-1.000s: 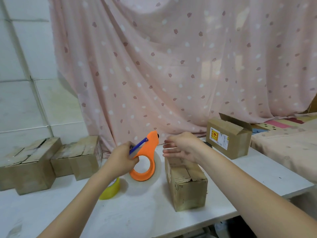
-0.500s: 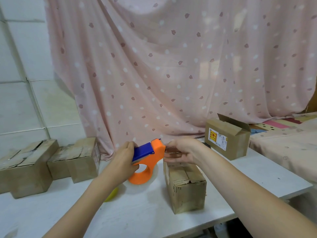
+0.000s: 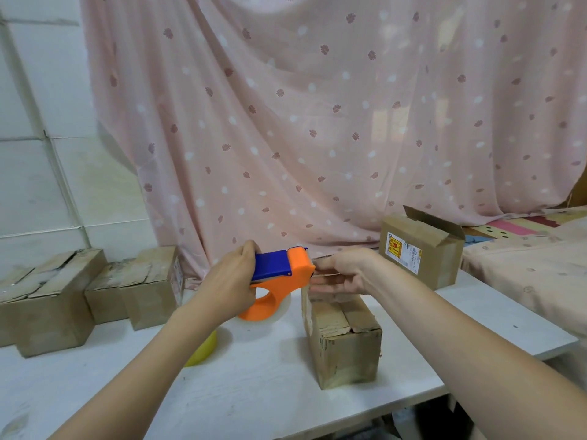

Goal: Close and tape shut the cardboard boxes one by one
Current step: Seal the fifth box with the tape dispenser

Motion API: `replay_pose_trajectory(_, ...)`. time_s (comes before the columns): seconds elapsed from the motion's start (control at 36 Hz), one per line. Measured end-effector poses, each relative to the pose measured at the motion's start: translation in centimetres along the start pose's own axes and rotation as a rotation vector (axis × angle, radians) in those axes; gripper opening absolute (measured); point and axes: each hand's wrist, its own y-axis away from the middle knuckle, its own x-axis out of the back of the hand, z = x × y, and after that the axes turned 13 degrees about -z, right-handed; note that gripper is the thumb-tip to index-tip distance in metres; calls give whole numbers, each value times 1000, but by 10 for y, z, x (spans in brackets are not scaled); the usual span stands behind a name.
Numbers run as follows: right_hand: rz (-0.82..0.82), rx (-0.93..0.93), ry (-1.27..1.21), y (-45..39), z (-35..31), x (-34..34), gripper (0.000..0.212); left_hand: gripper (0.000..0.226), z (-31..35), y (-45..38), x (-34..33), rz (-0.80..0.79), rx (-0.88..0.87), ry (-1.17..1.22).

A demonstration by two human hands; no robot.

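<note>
A small brown cardboard box [image 3: 346, 338] stands closed on the white table [image 3: 254, 382], right of centre. My left hand [image 3: 232, 281] grips the blue handle of an orange tape dispenser [image 3: 279, 281] holding a clear tape roll, raised just left of the box's far end. My right hand [image 3: 343, 274] pinches the free end of the tape at the dispenser's mouth, above the box's far edge. Another box [image 3: 419, 249] with a yellow label and a raised flap sits at the back right.
Several closed boxes [image 3: 54, 300] are grouped at the table's left end. A yellow tape roll [image 3: 203, 347] lies under my left forearm. A pink dotted curtain [image 3: 317, 122] hangs behind. A bed with patterned cloth [image 3: 524, 258] adjoins the table's right side.
My left hand turned the dispenser from upright to level and brought it to the box's far end. My right hand took hold of the tape end.
</note>
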Motion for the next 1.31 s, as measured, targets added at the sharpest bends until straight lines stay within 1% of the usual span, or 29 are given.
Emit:
replay_pose_trajectory(0.11, 34, -5, 59, 2, -3, 1, 8, 51, 3, -3, 3, -4, -2, -29)
replay_pose_trajectory(0.25, 95, 14, 130, 5, -3, 2, 13, 51, 4, -4, 1, 24, -20, -64)
replay_pose_trajectory(0.33, 127, 34, 189, 5, -3, 6, 12, 53, 5, -4, -2, 38, -40, -84)
replay_pose_trajectory(0.56, 88, 49, 127, 3, 4, 17, 4, 57, 6, -2, -9, 43, -70, -49)
replay_pose_trajectory(0.67, 145, 99, 145, 8, 5, 38, 7, 56, -3, 4, -13, 65, -54, -82)
replay_pose_trajectory(0.75, 208, 80, 159, 16, 6, 67, 9, 55, -13, 12, -13, 79, -37, -108)
replay_pose_trajectory(0.89, 232, 9, 219, 16, 11, 87, 14, 49, -8, 14, -14, 30, -26, -159)
replay_pose_trajectory(1.11, 221, -61, 271, 12, 13, 99, 10, 73, -1, 10, -17, -17, -20, -231)
replay_pose_trajectory(1.31, 233, -82, 337, 5, 16, 100, 13, 72, 3, 5, -21, -75, 13, -251)
